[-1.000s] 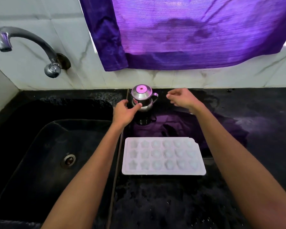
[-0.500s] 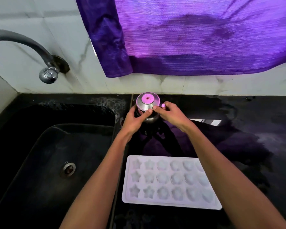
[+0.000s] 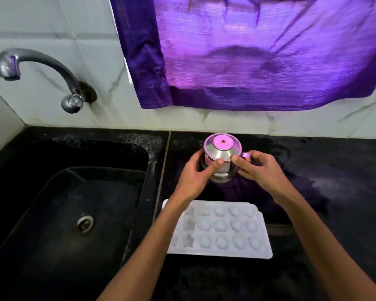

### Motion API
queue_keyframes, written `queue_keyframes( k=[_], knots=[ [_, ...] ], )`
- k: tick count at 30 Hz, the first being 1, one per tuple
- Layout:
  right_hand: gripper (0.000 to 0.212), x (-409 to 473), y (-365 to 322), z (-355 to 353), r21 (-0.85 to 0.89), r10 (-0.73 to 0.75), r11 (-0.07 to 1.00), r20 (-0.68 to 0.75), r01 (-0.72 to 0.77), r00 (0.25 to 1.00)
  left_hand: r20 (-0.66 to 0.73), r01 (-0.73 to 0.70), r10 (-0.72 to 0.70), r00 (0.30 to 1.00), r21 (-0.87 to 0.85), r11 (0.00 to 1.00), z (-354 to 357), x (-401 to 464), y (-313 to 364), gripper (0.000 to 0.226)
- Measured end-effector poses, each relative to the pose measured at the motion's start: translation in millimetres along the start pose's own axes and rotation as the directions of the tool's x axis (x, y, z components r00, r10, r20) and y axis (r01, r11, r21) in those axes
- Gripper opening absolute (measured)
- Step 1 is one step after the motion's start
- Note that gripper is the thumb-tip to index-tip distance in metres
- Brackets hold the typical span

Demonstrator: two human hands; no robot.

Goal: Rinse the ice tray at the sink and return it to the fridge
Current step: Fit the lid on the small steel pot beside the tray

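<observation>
Both hands now grip the steel pot (image 3: 221, 164), left hand (image 3: 195, 174) and right hand (image 3: 258, 168) newly closed on it; ice tray (image 3: 220, 231) waits untouched.

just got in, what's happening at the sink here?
A person has both hands on a small lidded steel pot at the back of the black counter: the left hand grips its side, the right hand holds it at the handle. The white plastic ice tray lies untouched on the counter beside the black sink.
</observation>
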State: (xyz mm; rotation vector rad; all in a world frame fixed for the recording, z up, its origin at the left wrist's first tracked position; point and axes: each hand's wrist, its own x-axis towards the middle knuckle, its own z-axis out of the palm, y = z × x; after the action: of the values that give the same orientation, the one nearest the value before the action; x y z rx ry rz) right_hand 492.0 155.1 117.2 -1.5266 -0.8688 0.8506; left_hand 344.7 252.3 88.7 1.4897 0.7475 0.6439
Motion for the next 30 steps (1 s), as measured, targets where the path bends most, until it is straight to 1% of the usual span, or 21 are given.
queue_keyframes(
  k=[4, 5, 10, 13, 14, 15, 18, 20, 22, 24, 27, 30],
  knots=[
    [0.09, -46.1, -7.3, -25.9, -0.101, 0.007, 0.995, -0.061, -0.013, 0.998, 0.065, 0.024, -0.022, 0.998, -0.036, 0.999, 32.3, -39.6, 9.3, 0.054],
    [0.09, -54.8, -7.8, -33.1, -0.122, 0.01, 0.992, -0.08, -0.019, 0.997, 0.076, 0.027, -0.024, 0.997, -0.041, 0.999, 40.5, -46.6, 10.9, 0.053],
    [0.076, -98.8, -11.8, -67.7, -0.201, 0.01, 0.979, -0.135, -0.037, 0.991, 0.125, 0.059, -0.046, 0.991, -0.101, 0.993, 84.3, -75.0, 8.0, 0.054],
    [0.049, -118.3, -11.6, -84.3, -0.296, 0.009, 0.954, -0.135, -0.049, 0.991, 0.157, 0.105, -0.088, 0.984, -0.108, 0.989, 105.6, -92.7, 3.9, 0.056],
    [0.046, -122.1, -11.1, -88.6, -0.32, 0.006, 0.946, -0.133, -0.049, 0.991, 0.164, 0.12, -0.1, 0.981, -0.121, 0.985, 110.9, -97.2, 2.3, 0.056],
    [0.047, -124.1, -10.0, -92.4, -0.34, 0.003, 0.939, -0.136, -0.049, 0.991, 0.167, 0.133, -0.11, 0.98, -0.13, 0.983, 115.2, -100.4, 1.7, 0.054],
    [0.067, -125.0, -9.2, -97.3, -0.414, -0.001, 0.908, -0.138, -0.057, 0.99, 0.165, 0.164, -0.139, 0.976, -0.154, 0.974, 123.6, -105.5, -1.0, 0.051],
    [0.077, -123.9, -13.0, -98.0, -0.441, -0.002, 0.896, -0.131, -0.056, 0.991, 0.153, 0.177, -0.151, 0.977, -0.173, 0.969, 127.0, -106.5, -1.6, 0.051],
    [0.076, -121.9, -15.5, -97.8, -0.472, 0.003, 0.88, -0.114, -0.057, 0.993, 0.138, 0.193, -0.168, 0.976, -0.193, 0.962, 130.7, -107.3, -3.1, 0.052],
    [0.067, -120.3, -16.4, -97.5, -0.508, 0.006, 0.86, -0.102, -0.057, 0.995, 0.117, 0.21, -0.188, 0.975, -0.217, 0.953, 135.0, -108.8, -5.6, 0.057],
    [0.078, -119.4, -16.9, -96.5, -0.544, 0.02, 0.837, -0.082, -0.062, 0.996, 0.095, 0.233, -0.216, 0.972, -0.26, 0.937, 140.0, -111.6, -10.5, 0.06],
    [0.072, -119.4, -16.0, -95.9, -0.537, 0.041, 0.84, -0.086, -0.081, 0.995, 0.096, 0.252, -0.235, 0.967, -0.277, 0.927, 143.6, -113.7, -14.5, 0.062]
  ],
)
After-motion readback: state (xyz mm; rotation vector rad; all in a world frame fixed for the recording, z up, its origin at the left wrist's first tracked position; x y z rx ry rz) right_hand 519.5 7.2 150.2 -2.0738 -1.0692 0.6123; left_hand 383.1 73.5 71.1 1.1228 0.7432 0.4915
